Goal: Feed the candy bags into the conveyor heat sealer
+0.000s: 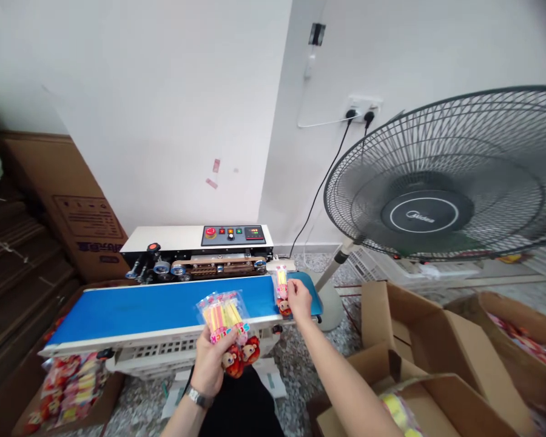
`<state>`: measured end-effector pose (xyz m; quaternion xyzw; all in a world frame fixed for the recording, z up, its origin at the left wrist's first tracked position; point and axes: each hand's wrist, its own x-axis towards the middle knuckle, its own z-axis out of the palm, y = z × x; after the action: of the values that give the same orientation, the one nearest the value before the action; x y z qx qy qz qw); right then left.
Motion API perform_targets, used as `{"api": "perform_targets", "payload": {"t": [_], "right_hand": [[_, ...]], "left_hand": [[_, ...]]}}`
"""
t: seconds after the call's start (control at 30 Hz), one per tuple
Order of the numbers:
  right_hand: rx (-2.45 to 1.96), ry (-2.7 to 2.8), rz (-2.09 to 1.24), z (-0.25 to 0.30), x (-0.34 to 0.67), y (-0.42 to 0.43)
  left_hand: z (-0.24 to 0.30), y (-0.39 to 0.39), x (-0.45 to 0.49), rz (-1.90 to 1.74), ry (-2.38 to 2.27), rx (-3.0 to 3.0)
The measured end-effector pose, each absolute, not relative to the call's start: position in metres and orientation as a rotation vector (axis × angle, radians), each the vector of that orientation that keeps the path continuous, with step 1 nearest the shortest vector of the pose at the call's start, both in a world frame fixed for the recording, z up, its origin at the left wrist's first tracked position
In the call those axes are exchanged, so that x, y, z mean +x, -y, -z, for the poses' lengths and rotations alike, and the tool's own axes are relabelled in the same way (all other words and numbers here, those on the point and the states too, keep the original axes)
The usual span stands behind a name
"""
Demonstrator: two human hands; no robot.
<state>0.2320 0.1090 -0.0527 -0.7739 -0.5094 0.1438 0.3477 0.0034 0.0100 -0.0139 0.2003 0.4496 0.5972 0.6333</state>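
My left hand [209,361] is closed around a fanned bunch of clear candy packets [225,321] with yellow and pink sticks and red cartoon heads at the lower ends. It hangs just in front of the blue conveyor belt [155,309]. At the belt's right end, my right hand [299,298] pinches one candy packet [281,285] by its side, held upright with its top toward the machine. Behind the belt stands the band sealing machine [195,249], its rollers facing me and its control panel [233,235] lit.
A large black fan [423,212] stands at the right. Open cardboard boxes [418,321] lie below it. Under the belt's left end a box holds several packed candy packets [73,388]. Flattened cartons [64,194] lean against the left wall. Black plug cords [332,170] hang from a wall socket.
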Motion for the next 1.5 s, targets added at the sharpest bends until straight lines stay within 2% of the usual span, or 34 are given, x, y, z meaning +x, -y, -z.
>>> {"api": "perform_targets", "payload": {"t": [0.2,0.37,0.57,0.8,1.03,1.2,1.5], "right_hand": [[-2.041,1.383,-0.408,0.062,0.22,-0.148],[-1.866,1.524,-0.487,0.048,0.186,-0.142],[-1.225,1.607,-1.073,0.02,0.15,-0.08],[-1.397,1.637,-0.752,0.011,0.145,-0.056],[-1.614,1.378,-0.553,0.04,0.185,-0.089],[-1.989,1.286,-0.325,0.06,0.222,-0.12],[-2.007,1.418,-0.389,0.062,0.2,-0.153]], "left_hand": [[0.015,-0.014,0.001,-1.339,-1.059,0.45],[0.014,-0.019,0.0,-1.345,-1.048,0.48],[0.014,-0.023,0.003,-1.374,-1.007,0.472],[0.017,-0.025,0.015,-1.446,-0.956,0.454],[0.025,-0.025,0.006,-1.427,-1.033,0.453],[0.029,-0.023,-0.001,-1.408,-1.038,0.46],[0.018,-0.021,-0.001,-1.344,-1.025,0.49]]}}
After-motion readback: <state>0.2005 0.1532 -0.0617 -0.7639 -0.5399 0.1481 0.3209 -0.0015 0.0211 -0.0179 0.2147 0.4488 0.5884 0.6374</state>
